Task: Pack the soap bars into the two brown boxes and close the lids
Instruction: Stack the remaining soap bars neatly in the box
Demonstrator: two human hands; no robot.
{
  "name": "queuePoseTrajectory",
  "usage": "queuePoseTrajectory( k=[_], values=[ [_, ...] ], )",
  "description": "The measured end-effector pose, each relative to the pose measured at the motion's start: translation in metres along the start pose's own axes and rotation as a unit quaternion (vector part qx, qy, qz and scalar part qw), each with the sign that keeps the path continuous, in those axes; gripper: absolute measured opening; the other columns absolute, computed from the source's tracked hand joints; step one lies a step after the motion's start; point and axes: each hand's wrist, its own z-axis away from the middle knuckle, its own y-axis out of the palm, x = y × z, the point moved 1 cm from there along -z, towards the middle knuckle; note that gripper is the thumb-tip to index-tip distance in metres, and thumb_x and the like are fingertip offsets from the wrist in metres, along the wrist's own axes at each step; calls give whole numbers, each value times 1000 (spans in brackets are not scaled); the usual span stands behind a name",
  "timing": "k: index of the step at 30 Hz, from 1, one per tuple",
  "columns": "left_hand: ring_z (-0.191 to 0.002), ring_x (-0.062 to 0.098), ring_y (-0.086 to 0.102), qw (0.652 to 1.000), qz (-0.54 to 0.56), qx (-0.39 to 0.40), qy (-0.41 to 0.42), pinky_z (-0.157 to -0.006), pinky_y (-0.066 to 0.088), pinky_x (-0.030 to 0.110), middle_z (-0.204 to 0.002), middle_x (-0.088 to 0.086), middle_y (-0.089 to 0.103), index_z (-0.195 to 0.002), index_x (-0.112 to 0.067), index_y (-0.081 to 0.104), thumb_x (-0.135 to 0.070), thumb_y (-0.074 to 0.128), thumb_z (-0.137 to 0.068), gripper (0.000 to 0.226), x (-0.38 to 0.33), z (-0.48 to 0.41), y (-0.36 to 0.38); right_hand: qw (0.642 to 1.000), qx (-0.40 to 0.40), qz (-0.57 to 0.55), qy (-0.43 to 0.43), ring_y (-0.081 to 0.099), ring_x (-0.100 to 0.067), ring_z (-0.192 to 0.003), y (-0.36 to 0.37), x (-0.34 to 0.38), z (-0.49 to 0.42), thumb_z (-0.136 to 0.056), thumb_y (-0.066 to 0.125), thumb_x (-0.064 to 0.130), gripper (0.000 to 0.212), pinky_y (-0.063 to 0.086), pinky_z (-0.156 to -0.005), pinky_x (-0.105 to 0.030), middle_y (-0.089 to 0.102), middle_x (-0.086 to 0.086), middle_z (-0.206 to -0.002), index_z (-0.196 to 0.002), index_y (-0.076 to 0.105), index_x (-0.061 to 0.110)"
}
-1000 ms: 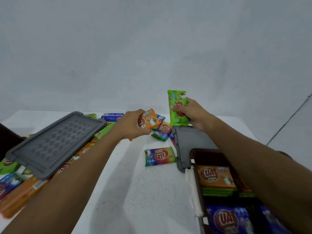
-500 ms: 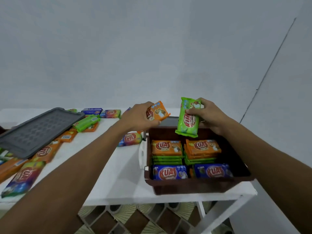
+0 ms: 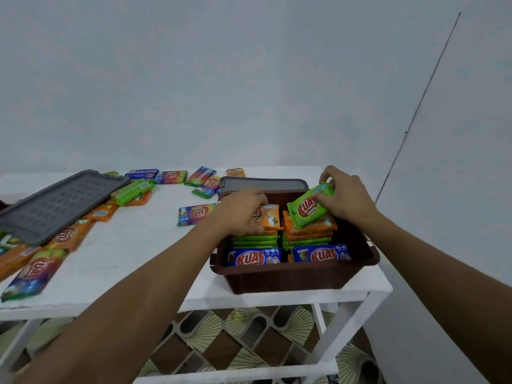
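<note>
Box [image 3: 291, 275]: brown plastic, open, standing at the right end of the white table [image 3: 133, 245]. Contents: two blue bars [image 3: 255, 257] on edge along the near wall, labels facing the camera. Behind them are a left stack [image 3: 255, 241] showing green edges and a right stack [image 3: 310, 232] with orange wrappers over green.

Orange bar [image 3: 270, 216]: inside the box, over the left stack, slightly tilted; whether it touches the stack cannot be told. Held by the left hand [image 3: 241, 214], fingers curled over its left end (thumb hidden).

Green bar [image 3: 309, 207]: lying slanted on top of the right stack, near end down, far end raised toward the back wall. Held by the right hand [image 3: 346, 198], fingertips pinching its far end and right edge.

Far lid [image 3: 263, 184]: grey, just behind the box (only a strip shows).

Left lid [image 3: 55, 203]: grey, grid-patterned, lying tilted over loose bars at the table's left.

Loose bars, all on the table:
- a rainbow bar [image 3: 196, 214] just left of the box
- a loose green bar [image 3: 133, 191] on top of orange ones beside the left lid
- a back row [image 3: 170, 177] of mixed colours
- a near-left group [image 3: 33, 270] of orange and rainbow wrappers

Below the table: patterned tiles [image 3: 249, 342] in brown and pale green.
</note>
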Motion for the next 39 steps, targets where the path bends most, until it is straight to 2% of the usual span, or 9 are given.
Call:
queuePoseTrajectory(
  k=[5, 10, 14, 16, 24, 27, 30, 34, 39],
  values=[
    [-111, 13, 50, 1000, -30, 2, 4, -80, 45, 30, -126, -6, 49, -120, -22, 61, -43, 70, -80, 46, 3, 0, 10, 989, 0, 137, -50, 59, -23, -82, 8, -16, 4, -85, 66, 40, 29, 51, -67, -37, 61, -4, -95, -93, 47, 20],
    [-113, 14, 50, 999, -36, -13, -5, -85, 49, 36, -122, -5, 53, -118, -25, 58, -48, 70, -78, 48, 5, -1, 12, 955, -2, 260, -140, 46, -21, -107, 22, -24, 9, -84, 65, 41, 23, 38, -87, -41, 50, -3, -116, -96, 57, 22],
    [-110, 15, 54, 999, 5, -26, -37, -85, 50, 37, -123, -6, 57, -122, -27, 48, -48, 81, -67, 67, 8, 0, 12, 960, 121, 136, -212, 44, -15, -115, 19, -15, 8, -83, 66, 50, 38, 41, -96, -37, 51, 5, -122, -114, 62, 28],
    [-113, 16, 52, 999, -7, -12, -30, -87, 50, 38, -126, -5, 54, -123, -26, 46, -45, 84, -65, 72, 6, -1, 12, 941, 194, 170, -221, 40, -13, -122, 25, -12, 9, -81, 68, 52, 50, 41, -99, -36, 48, 8, -130, -125, 56, 32],
    [-108, 20, 57, 995, -96, -33, -25, -83, 50, 40, -120, -3, 61, -120, -25, 50, -52, 79, -69, 65, 7, -1, 14, 936, 146, 242, -211, 41, -15, -121, 33, -15, 9, -85, 65, 47, 52, 47, -90, -33, 47, 4, -131, -131, 44, 34],
    [-103, 16, 60, 999, -36, -29, -17, -83, 51, 36, -113, -6, 66, -116, -24, 58, -55, 70, -77, 51, 15, 4, 7, 936, 167, 235, -202, 40, -15, -123, 31, -13, 8, -83, 65, 53, 56, 44, -94, -33, 45, 5, -133, -133, 45, 34],
    [-101, 16, 60, 992, 91, -91, -3, -82, 50, 33, -110, -1, 68, -114, -18, 64, -32, 57, -95, 25, 34, 19, 2, 939, 182, 214, -199, 39, -14, -124, 30, -8, 6, -83, 62, 58, 55, 42, -99, -36, 46, 5, -134, -130, 51, 30],
    [-105, 20, 56, 973, 87, -211, -45, -87, 48, 33, -113, 4, 64, -111, -13, 64, -13, 56, -94, 18, 77, 39, 4, 947, 133, 161, -243, 42, -14, -114, 39, 18, 3, -88, 62, 41, 33, 41, -95, -33, 55, 3, -124, -118, 63, 26],
    [-112, 19, 53, 986, 50, -98, -121, -89, 48, 35, -121, -1, 60, -118, -20, 61, -23, 61, -93, 25, 148, 71, 16, 947, 100, 97, -288, 44, -13, -104, 65, 89, -16, -91, 61, 34, 23, 44, -86, -36, 58, 5, -109, -111, 66, 25]
  ],
)
